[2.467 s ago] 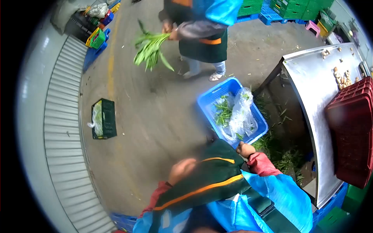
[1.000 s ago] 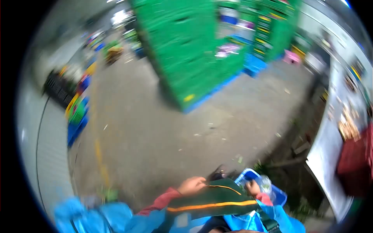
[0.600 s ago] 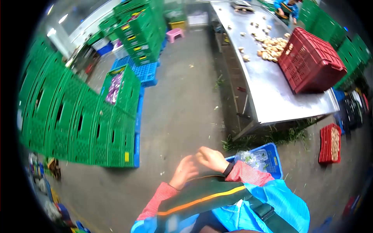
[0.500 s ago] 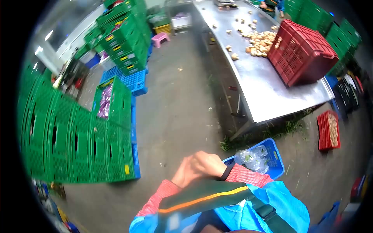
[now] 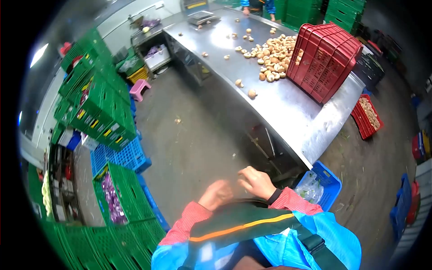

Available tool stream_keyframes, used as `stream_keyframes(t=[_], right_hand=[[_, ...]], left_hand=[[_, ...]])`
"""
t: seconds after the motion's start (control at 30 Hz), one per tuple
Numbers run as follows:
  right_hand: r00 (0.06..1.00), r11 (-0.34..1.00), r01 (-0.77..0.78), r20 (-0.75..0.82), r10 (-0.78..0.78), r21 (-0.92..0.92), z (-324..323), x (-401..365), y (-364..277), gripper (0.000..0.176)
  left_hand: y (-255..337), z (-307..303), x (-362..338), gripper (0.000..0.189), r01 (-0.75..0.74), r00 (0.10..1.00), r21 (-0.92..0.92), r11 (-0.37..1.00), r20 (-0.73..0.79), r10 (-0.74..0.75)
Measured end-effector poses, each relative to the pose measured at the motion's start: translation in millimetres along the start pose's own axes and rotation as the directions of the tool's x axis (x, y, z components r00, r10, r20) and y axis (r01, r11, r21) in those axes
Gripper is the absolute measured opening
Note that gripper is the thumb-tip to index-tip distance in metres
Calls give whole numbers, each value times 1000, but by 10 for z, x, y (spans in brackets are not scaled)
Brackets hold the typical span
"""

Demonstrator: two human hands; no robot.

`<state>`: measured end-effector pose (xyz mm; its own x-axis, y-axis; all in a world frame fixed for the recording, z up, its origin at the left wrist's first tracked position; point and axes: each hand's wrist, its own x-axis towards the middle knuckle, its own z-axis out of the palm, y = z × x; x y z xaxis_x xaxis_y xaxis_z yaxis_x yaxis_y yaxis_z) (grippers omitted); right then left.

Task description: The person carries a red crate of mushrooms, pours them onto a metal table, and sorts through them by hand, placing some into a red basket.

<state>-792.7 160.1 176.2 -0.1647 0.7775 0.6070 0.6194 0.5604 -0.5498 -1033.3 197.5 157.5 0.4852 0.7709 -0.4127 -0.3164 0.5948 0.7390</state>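
Observation:
My left hand point(image 5: 216, 194) is in front of my body, smeared by motion, and I cannot make out its fingers. To its right, and apart from it, my right hand point(image 5: 257, 182) is raised with loosely bent fingers standing apart and nothing visible in it. Both hands are over the floor, short of the steel table point(image 5: 281, 119). On that table a pile of brown mushrooms point(image 5: 274, 56) spreads from the mouth of a red crate point(image 5: 321, 60) tipped on its side. Below the near table corner is a blue basket point(image 5: 332, 183) with clear plastic bags point(image 5: 310, 189) inside.
Stacked green crates point(image 5: 101, 110) line the left side, one holding purple packages point(image 5: 112, 198). A pink stool point(image 5: 140, 89) stands beyond them. A red crate of mushrooms point(image 5: 369, 114) is on the floor at right. Another person's hand point(image 5: 246, 11) shows at the table's far side.
My hands, together before, have moved apart. The view has turned right and come nearer the table, so the table and crates appear further left.

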Motion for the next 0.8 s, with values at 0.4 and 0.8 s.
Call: stream_keyframes(t=[0.4, 0.8], right_hand=[[372, 835, -376, -760, 534, 403, -1348, 560, 1950, 29], [-58, 889, -420, -983, 172, 181, -3462, 538, 3302, 53]], left_hand=[[2031, 1517, 1735, 30, -231, 968, 537, 811, 206, 140], [2525, 3782, 3952, 71, -638, 762, 766, 77, 613, 211]])
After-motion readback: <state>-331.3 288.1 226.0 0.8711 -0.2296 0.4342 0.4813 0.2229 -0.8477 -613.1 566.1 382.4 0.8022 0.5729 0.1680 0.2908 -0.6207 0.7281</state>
